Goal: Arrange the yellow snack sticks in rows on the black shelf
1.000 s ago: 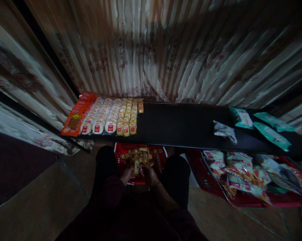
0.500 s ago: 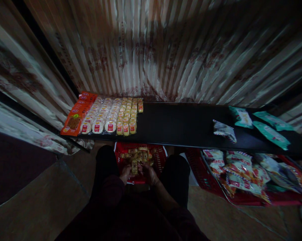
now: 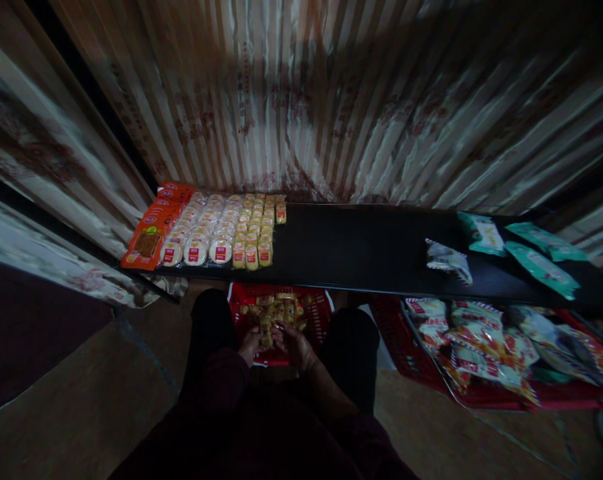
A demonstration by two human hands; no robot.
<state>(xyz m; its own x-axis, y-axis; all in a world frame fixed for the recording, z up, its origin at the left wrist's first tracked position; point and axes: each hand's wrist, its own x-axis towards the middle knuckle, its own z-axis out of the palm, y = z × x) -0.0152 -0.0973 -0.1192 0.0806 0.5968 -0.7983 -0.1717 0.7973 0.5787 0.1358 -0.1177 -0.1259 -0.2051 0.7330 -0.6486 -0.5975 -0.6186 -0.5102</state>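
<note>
Between my knees stands a red basket (image 3: pixel 315 313) full of small yellow snack packets (image 3: pixel 281 308). My left hand (image 3: pixel 250 346) and my right hand (image 3: pixel 295 345) are together at its near edge, fingers curled around a stack of the yellow packets (image 3: pixel 266 331) held between them. On the black shelf (image 3: pixel 361 250) above, at its left end, lie neat rows of orange packs (image 3: pixel 154 230), round white packs (image 3: pixel 201 233) and yellow packets (image 3: pixel 257 233).
A striped curtain (image 3: pixel 306 100) hangs behind the shelf. At the shelf's right end lie green packets (image 3: pixel 539 263) and a silver one (image 3: pixel 449 261). Below them a second red basket (image 3: pixel 421 353) holds several mixed snack bags. Tiled floor (image 3: pixel 71 407) lies to my left.
My hands have shifted slightly, gathering the yellow packets closer together over the basket. Nothing on the shelf has moved.
</note>
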